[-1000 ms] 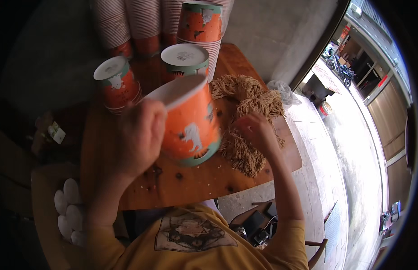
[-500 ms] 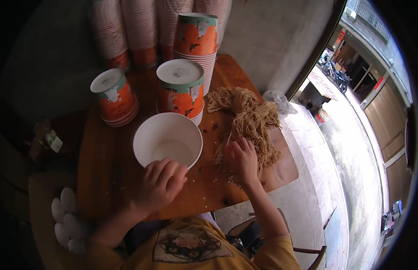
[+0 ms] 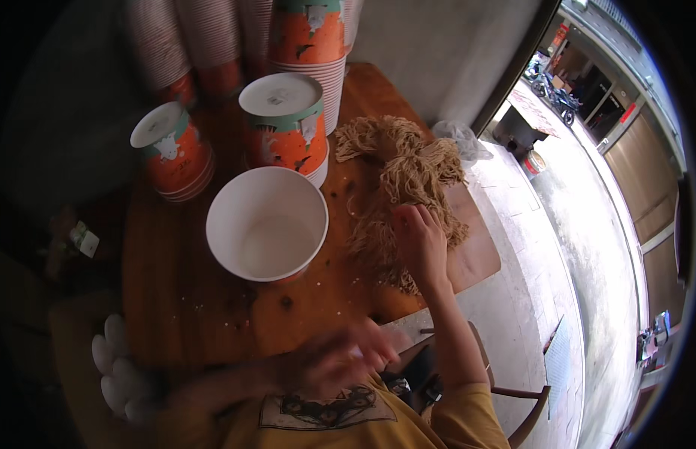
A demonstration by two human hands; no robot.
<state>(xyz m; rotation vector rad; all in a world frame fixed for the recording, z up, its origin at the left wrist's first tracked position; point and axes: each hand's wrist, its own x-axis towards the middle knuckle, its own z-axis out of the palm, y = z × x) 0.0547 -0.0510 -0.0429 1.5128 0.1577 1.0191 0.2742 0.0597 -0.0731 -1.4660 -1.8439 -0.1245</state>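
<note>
A large white-lined paper bucket (image 3: 243,247) stands mouth up on the wooden table, in front of me, with no hand on it. To its right lies a heap of tan, curly noodles (image 3: 408,161), loose strands spreading at its near end. My right hand (image 3: 421,238) rests at the near right part of this heap, its fingers curled down into the strands; their tips are hidden. My left hand (image 3: 351,352) is in front of my chest, by the table's near edge, and motion smears its fingers. Whether it holds anything is unclear.
Upside-down orange and green paper buckets stand in stacks at left (image 3: 172,153) and centre (image 3: 284,123). Tall wrapped bucket stacks (image 3: 213,37) line the back wall. A clear plastic bag (image 3: 460,138) sits beyond the noodles. White rounded objects (image 3: 116,367) lie low at left; a chair (image 3: 539,411) is at right.
My left hand has let go of the white bucket's near rim and swung down and right toward my chest. My right hand has shifted slightly on the noodles. The view has shifted a little.
</note>
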